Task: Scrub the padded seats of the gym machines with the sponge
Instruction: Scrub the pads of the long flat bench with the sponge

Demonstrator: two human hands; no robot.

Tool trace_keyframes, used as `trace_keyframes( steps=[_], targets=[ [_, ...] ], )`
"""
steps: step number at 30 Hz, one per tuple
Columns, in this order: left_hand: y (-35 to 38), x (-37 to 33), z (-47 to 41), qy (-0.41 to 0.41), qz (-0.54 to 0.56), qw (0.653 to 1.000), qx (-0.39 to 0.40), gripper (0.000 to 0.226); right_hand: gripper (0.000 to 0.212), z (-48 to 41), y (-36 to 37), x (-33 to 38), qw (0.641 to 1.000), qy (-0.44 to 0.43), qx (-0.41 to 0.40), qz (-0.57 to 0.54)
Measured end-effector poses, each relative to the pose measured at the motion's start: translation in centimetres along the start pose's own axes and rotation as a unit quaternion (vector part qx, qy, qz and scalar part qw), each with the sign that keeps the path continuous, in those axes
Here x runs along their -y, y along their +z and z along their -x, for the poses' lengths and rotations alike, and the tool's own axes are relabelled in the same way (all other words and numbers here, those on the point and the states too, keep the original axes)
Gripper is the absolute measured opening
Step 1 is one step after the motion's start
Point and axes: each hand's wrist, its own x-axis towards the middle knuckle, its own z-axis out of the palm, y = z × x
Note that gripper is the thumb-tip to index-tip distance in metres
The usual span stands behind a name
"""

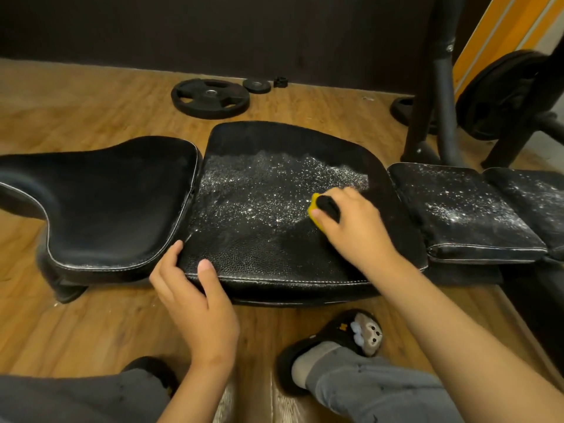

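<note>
A black padded seat (268, 251) lies in the middle, its far half covered in white soap foam. My right hand (351, 221) grips a yellow sponge with a black scrub side (322, 207) and presses it onto the seat's right part. My left hand (195, 288) holds the seat's near left corner, thumb on top and fingers in the gap beside it. Left of it sits a curved black pad (116, 203) without foam. To the right are two smaller black pads (457, 209), both speckled with foam.
Weight plates (210, 99) lie on the wooden floor by the dark wall. A black machine frame (433, 96) with a loaded plate stands at the back right. My feet in black slippers (335, 340) stand on the floor just below the seat.
</note>
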Motion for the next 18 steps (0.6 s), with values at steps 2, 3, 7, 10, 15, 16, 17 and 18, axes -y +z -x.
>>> trace_keyframes(
  steps=[2, 3, 7, 10, 15, 16, 17, 18],
  targets=[
    [0.0, 0.0, 0.0, -0.005, 0.002, 1.0, -0.003, 0.052, 0.028, 0.8, 0.6, 3.0, 0.998, -0.052, 0.015, -0.019],
    [0.0, 0.0, 0.0, -0.007, 0.002, 1.0, -0.003, 0.053, 0.028, 1.0, 0.9, 4.4, 0.996, -0.077, 0.027, -0.026],
    [0.0, 0.1, -0.1, -0.001, 0.0, 1.0, -0.001, 0.053, 0.027, 1.1, 2.3, 9.0, 0.981, -0.169, 0.077, -0.051],
    [0.1, 0.0, -0.1, -0.01, -0.006, 1.0, -0.007, 0.054, 0.026, 0.4, 3.2, 11.2, 0.968, -0.209, 0.117, -0.069],
    [0.2, -0.2, 0.0, -0.027, 0.022, 0.999, -0.022, 0.059, 0.027, -1.1, 4.4, 13.3, 0.939, -0.271, 0.19, -0.089],
    [0.3, -0.2, 0.0, -0.033, 0.027, 0.999, -0.021, 0.059, 0.026, -1.6, 4.7, 13.5, 0.933, -0.278, 0.203, -0.1],
    [0.3, -0.2, 0.0, -0.038, 0.03, 0.999, -0.02, 0.059, 0.025, -2.2, 5.0, 13.8, 0.93, -0.282, 0.211, -0.106],
    [0.3, -0.3, 0.0, -0.041, 0.031, 0.998, -0.019, 0.059, 0.025, -3.0, 5.4, 13.9, 0.929, -0.283, 0.214, -0.103]
  ],
)
